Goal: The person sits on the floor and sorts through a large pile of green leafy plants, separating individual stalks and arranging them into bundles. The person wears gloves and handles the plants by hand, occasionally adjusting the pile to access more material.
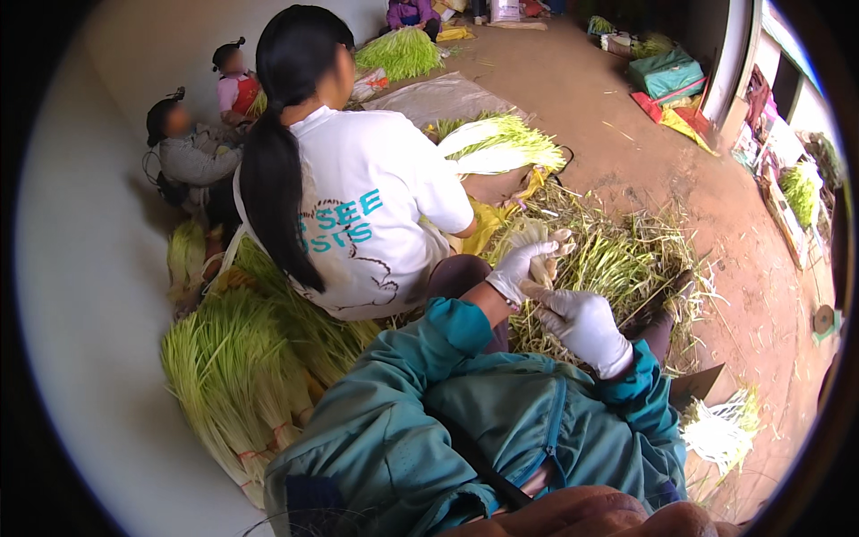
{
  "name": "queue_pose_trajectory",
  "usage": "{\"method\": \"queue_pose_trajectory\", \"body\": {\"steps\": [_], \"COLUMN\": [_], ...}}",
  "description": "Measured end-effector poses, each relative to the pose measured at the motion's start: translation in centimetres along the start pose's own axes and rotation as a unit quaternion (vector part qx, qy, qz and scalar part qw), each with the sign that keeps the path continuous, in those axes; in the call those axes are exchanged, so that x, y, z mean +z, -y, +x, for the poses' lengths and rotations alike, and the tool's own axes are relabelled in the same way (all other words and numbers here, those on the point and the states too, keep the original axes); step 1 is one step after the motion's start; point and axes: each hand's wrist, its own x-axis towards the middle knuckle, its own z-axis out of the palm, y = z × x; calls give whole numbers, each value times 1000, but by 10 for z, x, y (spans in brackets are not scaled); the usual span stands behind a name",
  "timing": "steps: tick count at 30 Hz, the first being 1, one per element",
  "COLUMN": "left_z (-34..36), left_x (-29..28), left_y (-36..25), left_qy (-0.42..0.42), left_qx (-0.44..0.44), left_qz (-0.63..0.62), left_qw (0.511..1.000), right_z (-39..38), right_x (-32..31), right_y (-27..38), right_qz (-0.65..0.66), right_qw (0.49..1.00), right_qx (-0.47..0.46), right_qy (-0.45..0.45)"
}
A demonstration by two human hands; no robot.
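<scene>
Both my hands wear pale, thin gloves and meet over a heap of green and yellowed stalks (617, 259). My left hand (521, 267) is raised with its fingers curled; something small and pale may be in them, too unclear to name. From the right, my right hand (582, 327) reaches across with bent fingers, their tips pressed close to the left hand. What those fingers pinch is hidden. Loose leaves and dry stems lie below and around both hands.
A person in a white shirt (376, 170) sits close on my left. Tied bundles of long pale-green leaves (233, 367) lie behind them. More leaves (501, 143) are ahead, and a white-stemmed bunch (720, 434) is at right. Other people sit along the wall.
</scene>
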Motion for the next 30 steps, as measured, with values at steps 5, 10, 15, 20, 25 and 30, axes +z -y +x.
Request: {"method": "queue_pose_trajectory", "body": {"steps": [5, 10, 15, 20, 25, 30], "left_z": [-6, -20, -18, -16, -6, 20], "left_x": [7, 9, 14, -6, -9, -10], "left_y": [2, 1, -2, -9, -25, -39], "left_qy": [-49, 10, 19, 38, 40, 14], "left_qx": [58, 47, 79, 61, 55, 80], "left_qz": [40, 25, 17, -18, -5, 14], "left_qw": [996, 999, 997, 997, 998, 997], "right_z": [6, -11, -37, -87, -143, -201], "right_x": [-18, -21, 14, 54, 99, 152], "right_y": [7, 45, -34, -105, -205, -304], "right_qz": [28, 163, 110, 308, 297, 75], "right_qw": [999, 974, 963, 852, 857, 942], "right_qx": [-5, 31, 193, 362, 352, 187], "right_qy": [-43, 154, 152, 219, 233, 269]}}
